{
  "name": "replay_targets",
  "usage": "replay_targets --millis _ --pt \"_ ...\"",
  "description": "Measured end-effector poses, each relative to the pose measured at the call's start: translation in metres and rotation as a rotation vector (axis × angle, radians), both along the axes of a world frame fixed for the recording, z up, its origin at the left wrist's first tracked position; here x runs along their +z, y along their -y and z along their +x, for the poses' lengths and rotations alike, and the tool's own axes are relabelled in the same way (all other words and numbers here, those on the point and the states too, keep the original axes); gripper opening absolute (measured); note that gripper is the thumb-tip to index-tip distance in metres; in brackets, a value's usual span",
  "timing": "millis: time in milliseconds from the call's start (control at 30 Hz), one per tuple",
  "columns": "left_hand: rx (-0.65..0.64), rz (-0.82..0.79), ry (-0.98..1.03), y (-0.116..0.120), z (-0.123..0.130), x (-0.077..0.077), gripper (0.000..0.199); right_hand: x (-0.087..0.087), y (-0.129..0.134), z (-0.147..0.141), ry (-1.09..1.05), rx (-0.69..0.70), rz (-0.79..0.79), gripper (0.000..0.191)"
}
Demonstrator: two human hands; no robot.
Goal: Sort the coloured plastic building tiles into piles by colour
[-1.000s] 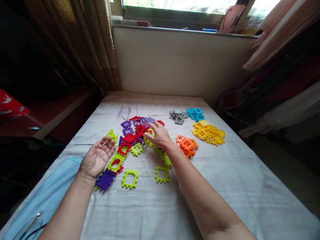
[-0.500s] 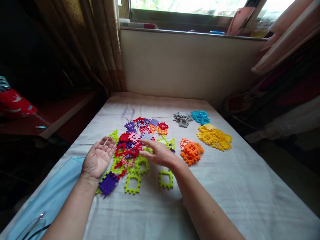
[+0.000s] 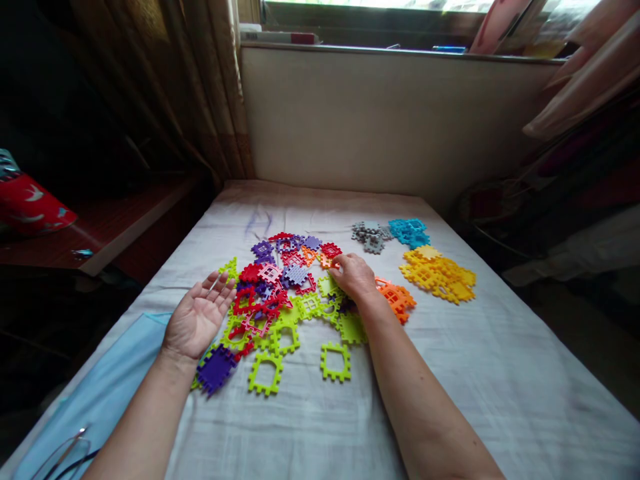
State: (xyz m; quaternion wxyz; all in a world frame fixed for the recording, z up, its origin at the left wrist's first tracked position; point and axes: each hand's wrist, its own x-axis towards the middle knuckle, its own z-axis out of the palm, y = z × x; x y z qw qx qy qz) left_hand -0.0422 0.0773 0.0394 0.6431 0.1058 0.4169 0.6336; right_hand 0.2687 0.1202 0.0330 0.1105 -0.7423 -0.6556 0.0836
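Note:
My left hand [image 3: 197,320] lies palm up with its fingers apart and nothing in it, at the left edge of a mixed pile of toothed plastic pieces. A dark purple square [image 3: 217,369] rests below it. My right hand [image 3: 353,275] is at the pile's upper right, thumb and fingers together by an orange piece [image 3: 326,261]; whether they grip it is too small to tell. Red pieces [image 3: 245,301], a pale purple square [image 3: 296,275] and lime green pieces [image 3: 286,339] lie between the hands. An orange heap [image 3: 397,300] is partly behind my right wrist.
Grey [image 3: 371,236], blue [image 3: 409,232] and yellow [image 3: 439,275] heaps lie at the right on the white sheet [image 3: 450,400]. Light blue cloth [image 3: 117,373] with glasses [image 3: 67,453] lies at the left. A red patterned object [image 3: 33,203] stands on the side table.
My right hand has moved right and away from me, from above the middle of the pile to its upper right, and its fingers have closed. My left hand has stayed put. The view has shifted slightly.

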Motion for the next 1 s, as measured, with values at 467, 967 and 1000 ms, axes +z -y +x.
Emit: replay_targets --millis 467,967,1000 --pt "0.007 -0.024 0.011 -0.001 0.001 0.000 0.027 -0.007 -0.006 0.003 -0.042 0.078 0.046 0.026" --pt "0.000 -0.015 -0.016 -0.001 0.002 0.001 0.026 0.057 0.032 0.077 -0.120 -0.170 -0.167 0.048" --pt "-0.001 -0.014 -0.019 -0.001 0.002 0.001 0.026 0.058 0.035 0.081 -0.107 -0.182 -0.205 0.047"
